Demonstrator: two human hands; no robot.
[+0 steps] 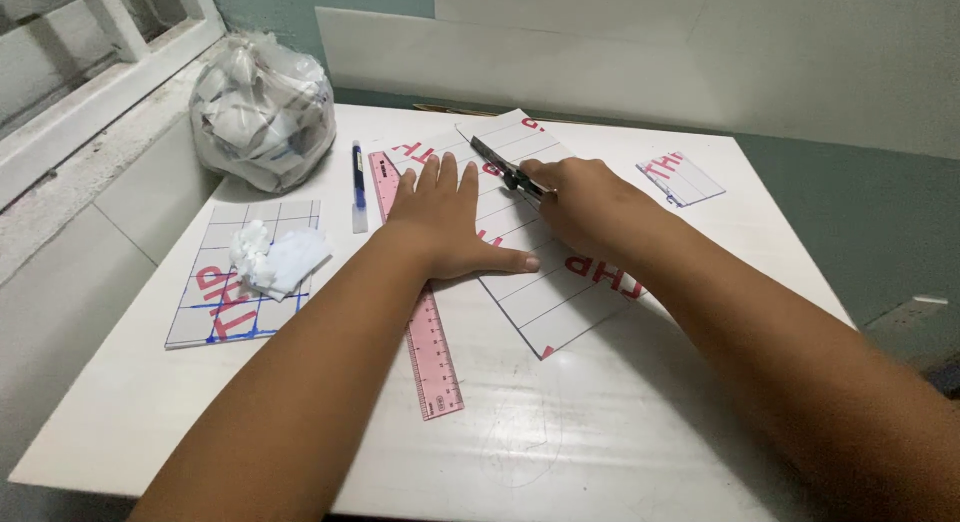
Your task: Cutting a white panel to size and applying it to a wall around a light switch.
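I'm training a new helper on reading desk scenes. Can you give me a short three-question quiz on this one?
1. True or false: the left hand lies flat, palm down, on the white lined sheet with red letters.
2. What does the right hand have in its grip? A) the dark utility knife B) the blue pen C) the pink plastic ruler
3. What stands at the far left corner of the white table?

Key
1. True.
2. A.
3. A clear plastic bag stuffed with crumpled paper scraps.

White table (pixel 620 452), teal wall (pixel 300 2), window frame (pixel 110 42) left.
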